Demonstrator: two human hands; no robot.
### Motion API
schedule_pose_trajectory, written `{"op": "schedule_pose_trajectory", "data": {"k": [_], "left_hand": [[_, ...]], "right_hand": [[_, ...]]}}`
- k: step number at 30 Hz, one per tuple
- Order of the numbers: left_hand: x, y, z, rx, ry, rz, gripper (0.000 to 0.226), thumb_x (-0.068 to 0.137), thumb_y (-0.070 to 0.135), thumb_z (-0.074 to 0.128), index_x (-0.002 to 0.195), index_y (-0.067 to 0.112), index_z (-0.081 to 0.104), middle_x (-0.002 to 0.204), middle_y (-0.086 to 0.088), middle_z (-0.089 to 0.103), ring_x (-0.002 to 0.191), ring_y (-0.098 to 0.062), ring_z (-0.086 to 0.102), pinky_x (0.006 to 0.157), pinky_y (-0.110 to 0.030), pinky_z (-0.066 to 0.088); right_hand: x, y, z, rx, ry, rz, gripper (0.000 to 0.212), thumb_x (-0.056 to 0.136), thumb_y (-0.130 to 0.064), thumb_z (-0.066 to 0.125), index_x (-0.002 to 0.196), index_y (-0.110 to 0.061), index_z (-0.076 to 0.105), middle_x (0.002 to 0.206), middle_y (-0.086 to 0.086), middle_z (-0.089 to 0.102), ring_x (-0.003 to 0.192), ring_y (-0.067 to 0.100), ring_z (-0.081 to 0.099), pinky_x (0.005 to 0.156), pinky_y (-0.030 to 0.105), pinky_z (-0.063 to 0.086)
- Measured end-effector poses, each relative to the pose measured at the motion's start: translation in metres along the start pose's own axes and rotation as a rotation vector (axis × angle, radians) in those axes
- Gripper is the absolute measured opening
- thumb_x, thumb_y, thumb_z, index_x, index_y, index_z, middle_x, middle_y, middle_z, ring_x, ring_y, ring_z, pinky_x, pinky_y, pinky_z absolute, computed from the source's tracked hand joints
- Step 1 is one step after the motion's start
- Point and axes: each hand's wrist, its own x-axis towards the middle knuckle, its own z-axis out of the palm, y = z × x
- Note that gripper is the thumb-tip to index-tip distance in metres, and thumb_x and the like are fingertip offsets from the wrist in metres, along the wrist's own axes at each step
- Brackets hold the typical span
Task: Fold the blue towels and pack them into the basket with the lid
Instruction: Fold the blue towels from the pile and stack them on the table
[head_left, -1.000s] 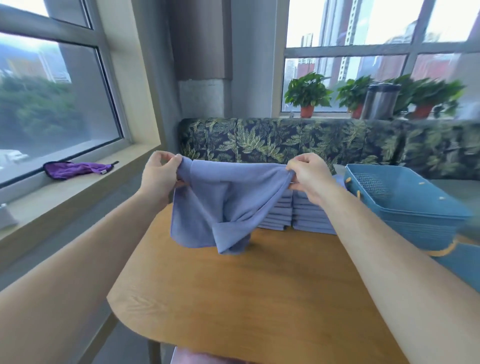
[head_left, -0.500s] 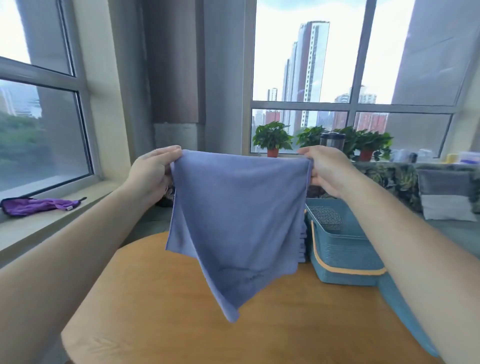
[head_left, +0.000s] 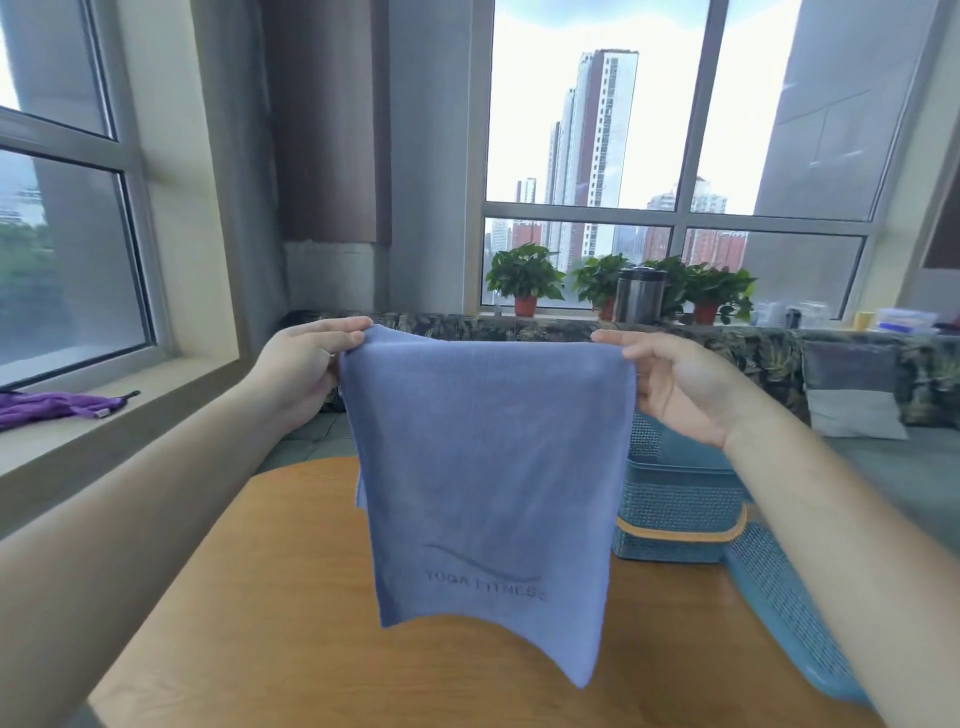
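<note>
Towel: the blue towel (head_left: 483, 467) hangs spread out in the air in front of the person, above the wooden surface (head_left: 260, 597). A faint "YOGA FITNESS" mark runs across its lower part.
Left hand: the left hand (head_left: 306, 369) pinches the top left corner between thumb and fingers.
Right hand: the right hand (head_left: 675, 384) pinches the top right corner the same way, level with the other.
Hang: the top edge is taut and nearly straight. The bottom edge is uneven, and its right corner droops lower than its left.
Basket: the teal basket (head_left: 675, 509) stands on the surface behind the towel's right edge. Its lid (head_left: 789, 613) is off and lies just beside it, towards the person.
Step in hand: from where I stand, this looks like squaring the towel up before the first fold.
Doing it well: keep both pinches right at the corners and give a light shake so the low corner evens out. Then lay the towel flat on the surface, or bring the two top corners together edge to edge so the halves match.
Risk: folding with the hem crooked would likely give a lopsided piece that packs badly.
Elsewhere: a purple cloth (head_left: 52, 405) lies on the windowsill at the left, well apart.
</note>
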Motion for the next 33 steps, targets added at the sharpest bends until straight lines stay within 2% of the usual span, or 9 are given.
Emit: {"op": "schedule_pose_trajectory", "data": {"k": [3, 6, 10, 14, 18, 21, 23, 26, 33], "left_hand": [[-0.004, -0.001, 0.001, -0.009, -0.005, -0.01, 0.022, 0.09, -0.005, 0.062, 0.103, 0.006, 0.075, 0.11, -0.01, 0.075, 0.095, -0.018, 0.069, 0.085, -0.026, 0.052], [-0.006, -0.002, 0.001, -0.01, -0.005, -0.01, 0.024, 0.089, -0.006, 0.061, 0.105, 0.005, 0.075, 0.11, -0.011, 0.075, 0.099, -0.02, 0.068, 0.091, -0.029, 0.052], [-0.007, -0.005, 0.001, -0.022, -0.027, -0.024, 0.027, 0.089, -0.006, 0.061, 0.111, 0.004, 0.074, 0.111, -0.011, 0.075, 0.104, -0.021, 0.068, 0.094, -0.029, 0.052], [-0.005, -0.008, 0.0, -0.023, 0.006, -0.036, 0.027, 0.089, -0.006, 0.06, 0.111, 0.004, 0.073, 0.117, -0.01, 0.072, 0.105, -0.019, 0.068, 0.086, -0.025, 0.052], [-0.006, -0.009, -0.001, 0.015, 0.022, -0.038, 0.028, 0.089, -0.005, 0.062, 0.115, 0.002, 0.072, 0.11, -0.012, 0.071, 0.083, -0.013, 0.066, 0.072, -0.022, 0.051], [-0.009, -0.009, -0.001, 0.021, 0.021, -0.038, 0.028, 0.088, -0.005, 0.063, 0.114, 0.003, 0.072, 0.103, -0.01, 0.072, 0.072, -0.008, 0.067, 0.064, -0.018, 0.051], [-0.01, -0.011, -0.001, 0.015, 0.018, -0.04, 0.027, 0.087, -0.005, 0.065, 0.112, 0.004, 0.073, 0.102, -0.01, 0.073, 0.076, -0.01, 0.067, 0.068, -0.018, 0.051], [-0.011, -0.011, -0.002, 0.001, 0.011, -0.047, 0.027, 0.086, -0.005, 0.067, 0.111, 0.005, 0.073, 0.106, -0.011, 0.074, 0.092, -0.018, 0.068, 0.081, -0.024, 0.051], [-0.006, -0.01, 0.004, 0.054, 0.042, -0.051, 0.029, 0.085, -0.004, 0.068, 0.112, 0.005, 0.073, 0.111, -0.015, 0.073, 0.096, -0.022, 0.066, 0.086, -0.03, 0.05]], "right_hand": [[-0.004, 0.004, 0.002, -0.014, -0.008, -0.004, 0.043, 0.093, 0.005, 0.04, 0.123, -0.01, 0.066, 0.089, 0.005, 0.069, 0.069, 0.016, 0.064, 0.062, 0.027, 0.056], [-0.005, 0.009, 0.004, -0.04, 0.05, 0.015, 0.04, 0.095, 0.0, 0.039, 0.122, -0.012, 0.067, 0.084, 0.002, 0.07, 0.059, 0.014, 0.062, 0.055, 0.026, 0.054], [-0.001, 0.02, 0.008, -0.029, 0.093, 0.045, 0.02, 0.095, -0.028, 0.064, 0.108, -0.014, 0.071, 0.09, 0.001, 0.075, 0.072, 0.016, 0.067, 0.071, 0.031, 0.053], [0.008, 0.03, 0.012, -0.019, 0.183, 0.023, 0.018, 0.097, -0.012, 0.063, 0.115, -0.013, 0.068, 0.09, 0.002, 0.07, 0.077, 0.017, 0.062, 0.077, 0.032, 0.048], [0.015, 0.037, 0.014, -0.062, 0.298, 0.005, 0.03, 0.102, -0.002, 0.046, 0.122, -0.004, 0.067, 0.091, 0.012, 0.068, 0.075, 0.023, 0.057, 0.065, 0.033, 0.041], [0.015, 0.039, 0.015, -0.08, 0.333, 0.005, 0.025, 0.103, -0.009, 0.049, 0.118, -0.005, 0.069, 0.097, 0.012, 0.073, 0.083, 0.025, 0.065, 0.07, 0.034, 0.049], [0.01, 0.04, 0.016, -0.078, 0.281, 0.02, 0.021, 0.1, -0.021, 0.063, 0.115, -0.008, 0.07, 0.101, 0.009, 0.076, 0.09, 0.023, 0.072, 0.081, 0.036, 0.056], [0.005, 0.04, 0.012, -0.066, 0.26, -0.005, 0.024, 0.09, -0.017, 0.075, 0.113, -0.008, 0.072, 0.105, 0.01, 0.077, 0.091, 0.02, 0.073, 0.084, 0.034, 0.057], [0.015, 0.041, 0.018, 0.017, 0.337, 0.054, 0.027, 0.1, -0.012, 0.05, 0.119, -0.009, 0.069, 0.102, 0.013, 0.065, 0.08, 0.023, 0.055, 0.067, 0.029, 0.045]]}}
